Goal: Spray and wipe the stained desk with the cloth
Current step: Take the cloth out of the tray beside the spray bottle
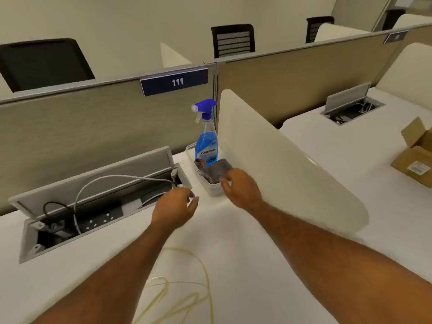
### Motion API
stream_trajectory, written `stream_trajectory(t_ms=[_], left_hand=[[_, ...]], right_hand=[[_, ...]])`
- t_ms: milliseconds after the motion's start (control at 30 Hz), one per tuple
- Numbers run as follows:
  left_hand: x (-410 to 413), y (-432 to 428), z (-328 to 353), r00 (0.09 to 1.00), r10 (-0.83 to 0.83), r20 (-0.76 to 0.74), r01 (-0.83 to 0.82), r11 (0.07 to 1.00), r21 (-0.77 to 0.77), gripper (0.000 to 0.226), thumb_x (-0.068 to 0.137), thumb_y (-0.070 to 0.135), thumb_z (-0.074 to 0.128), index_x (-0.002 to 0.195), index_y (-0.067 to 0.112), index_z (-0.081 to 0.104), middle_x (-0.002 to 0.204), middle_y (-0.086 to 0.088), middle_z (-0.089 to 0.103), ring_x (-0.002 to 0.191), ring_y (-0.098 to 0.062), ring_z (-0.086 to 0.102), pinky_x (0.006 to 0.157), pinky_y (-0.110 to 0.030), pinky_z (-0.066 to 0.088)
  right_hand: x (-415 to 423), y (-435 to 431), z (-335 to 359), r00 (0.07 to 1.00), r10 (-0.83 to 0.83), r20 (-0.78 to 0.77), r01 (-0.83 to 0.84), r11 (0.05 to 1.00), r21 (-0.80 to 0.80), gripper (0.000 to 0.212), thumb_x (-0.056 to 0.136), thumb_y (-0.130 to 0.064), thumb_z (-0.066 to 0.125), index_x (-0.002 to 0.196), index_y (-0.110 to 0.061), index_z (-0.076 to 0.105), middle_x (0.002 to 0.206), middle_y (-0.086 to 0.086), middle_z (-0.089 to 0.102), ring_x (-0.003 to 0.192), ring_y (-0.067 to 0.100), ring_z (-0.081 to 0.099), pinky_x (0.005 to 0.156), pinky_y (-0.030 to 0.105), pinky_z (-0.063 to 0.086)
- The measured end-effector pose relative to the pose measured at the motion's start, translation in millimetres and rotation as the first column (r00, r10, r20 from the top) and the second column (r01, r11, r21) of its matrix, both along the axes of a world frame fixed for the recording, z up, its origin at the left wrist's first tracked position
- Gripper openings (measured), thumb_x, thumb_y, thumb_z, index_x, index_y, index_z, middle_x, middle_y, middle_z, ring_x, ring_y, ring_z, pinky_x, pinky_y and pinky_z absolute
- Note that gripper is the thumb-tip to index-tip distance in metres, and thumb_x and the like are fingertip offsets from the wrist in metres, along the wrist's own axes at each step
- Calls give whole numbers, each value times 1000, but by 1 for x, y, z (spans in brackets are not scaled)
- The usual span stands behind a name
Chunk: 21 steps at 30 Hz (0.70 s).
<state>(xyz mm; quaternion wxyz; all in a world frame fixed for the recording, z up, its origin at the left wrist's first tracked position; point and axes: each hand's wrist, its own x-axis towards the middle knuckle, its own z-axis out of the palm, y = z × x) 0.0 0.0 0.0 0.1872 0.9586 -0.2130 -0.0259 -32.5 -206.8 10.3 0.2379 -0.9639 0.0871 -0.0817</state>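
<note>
Both bare forearms reach away from the near edge toward the far middle of the scene, converging as they go. The left hand (174, 208) is seen from its back, fingers loosely curled and pointing right, nothing clearly held in it. The right hand (242, 187), slightly farther and to the right, is palm down with fingers bent and spread, thumb pointing left. The two hands are near each other but apart.

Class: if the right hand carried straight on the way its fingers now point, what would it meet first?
Probably the grey cloth in the white tub: the right hand hovers open at the tub's near rim, fingers aimed at it. The spray bottle stands behind; depth is uncertain.
</note>
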Motion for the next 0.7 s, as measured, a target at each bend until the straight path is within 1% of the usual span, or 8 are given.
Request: stream_trajectory(t_ms=[67, 200, 300, 333, 400, 433, 533, 700], left_hand=[[22, -19, 3, 1000, 14, -1, -14, 1000, 18, 41, 92, 58, 49, 107, 24, 67, 99, 3, 67, 83, -13, 58, 71, -33, 50], [65, -54, 11, 996, 83, 27, -81, 994, -72, 43, 89, 58, 54, 111, 22, 61, 101, 2, 60, 86, -16, 57, 66, -31, 44], [95, -71, 12, 987, 154, 39, -150, 984, -91, 42, 87, 51, 62, 114, 19, 58, 98, 3, 55, 83, -12, 51, 58, -24, 36], [103, -76, 13, 984, 172, 37, -169, 983, -77, 44, 86, 50, 63, 116, 18, 58, 100, 2, 57, 85, -13, 51, 58, -24, 39], [118, -83, 11, 983, 178, 47, -180, 983, 33, 50, 85, 51, 63, 120, 16, 59, 109, -4, 61, 96, -19, 55, 74, -33, 51], [124, -87, 9, 984, 169, 59, -175, 977, 121, 55, 85, 55, 61, 122, 15, 58, 113, -7, 60, 103, -22, 55, 85, -39, 51], [136, -96, 1, 989, 128, 74, -145, 944, 297, 69, 82, 68, 56, 129, 17, 54, 124, -8, 59, 119, -27, 51, 104, -48, 39], [142, -106, -12, 997, 48, 60, -71, 882, 466, 74, 79, 77, 49, 125, 20, 58, 127, -7, 62, 131, -29, 44, 116, -56, 22]], right_hand=[[24, -8, 2, 999, -31, 20, 30, 999, 23, 28, 99, -33, 50, 96, -9, 65, 93, 8, 64, 83, 22, 59, 73, 37, 48], [73, -22, 3, 998, -24, -62, 22, 999, -37, 24, 96, -30, 53, 98, -11, 68, 94, 6, 64, 80, 20, 57, 68, 33, 45], [99, -32, -7, 986, -20, -163, 3, 995, -101, 17, 94, -22, 56, 104, -12, 66, 99, 6, 65, 83, 20, 57, 70, 32, 46], [106, -34, -10, 980, -14, -196, -8, 994, -113, 16, 93, -20, 58, 106, -13, 65, 102, 7, 66, 85, 20, 58, 74, 32, 49], [117, -37, -18, 966, -3, -260, -34, 990, -140, 18, 93, -17, 60, 110, -13, 63, 106, 8, 66, 87, 20, 56, 78, 31, 49], [121, -38, -23, 960, 0, -282, -43, 988, -147, 20, 93, -17, 61, 113, -13, 62, 109, 8, 66, 87, 20, 55, 79, 31, 48], [131, -42, -34, 946, 1, -325, -44, 991, -124, 27, 92, -17, 63, 119, -11, 58, 115, 10, 63, 95, 22, 57, 83, 31, 47], [143, -42, -47, 918, 78, -388, -89, 996, -9, 36, 89, -31, 64, 115, -7, 57, 116, 12, 63, 92, 23, 59, 78, 32, 49]])
